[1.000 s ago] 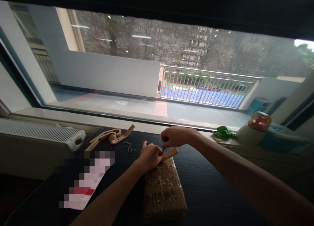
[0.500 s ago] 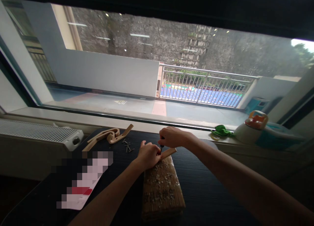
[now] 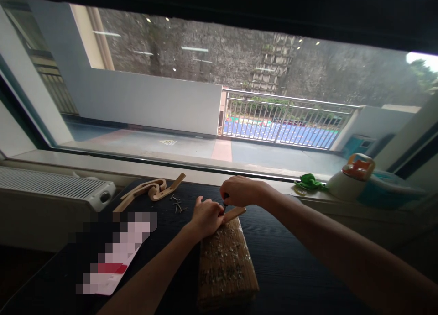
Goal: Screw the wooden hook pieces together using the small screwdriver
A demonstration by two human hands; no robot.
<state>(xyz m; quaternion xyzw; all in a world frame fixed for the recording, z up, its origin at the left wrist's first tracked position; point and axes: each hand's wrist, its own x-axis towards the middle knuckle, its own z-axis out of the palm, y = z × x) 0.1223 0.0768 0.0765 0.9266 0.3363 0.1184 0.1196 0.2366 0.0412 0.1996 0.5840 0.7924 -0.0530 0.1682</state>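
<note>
My right hand [image 3: 239, 191] is closed around the dark handle of a screwdriver [image 3: 225, 206], whose shaft points down. Below it, a pale wooden strip [image 3: 236, 213] lies across the far end of a rectangular, straw-coloured block [image 3: 228, 255] with a shiny clear wrap and dark characters. My left hand [image 3: 207, 217] is closed on the strip's left part, its fingers gathered by the screwdriver's tip. Those fingers hide the tip and whatever it touches. Several loose screws [image 3: 178, 204] lie left of my left hand, close to curved wooden pieces [image 3: 157, 189].
A pink and white flat item [image 3: 118, 260], partly pixelated, lies at the left of the dark table [image 3: 280, 251]. On the window sill at right are a green cloth [image 3: 310, 182], a white container [image 3: 349, 182] and a teal tub [image 3: 386, 191]. A radiator [image 3: 54, 185] stands at left.
My right hand has turned slightly and shifted a little left on the screwdriver handle. The left hand, the strip and the block keep their places.
</note>
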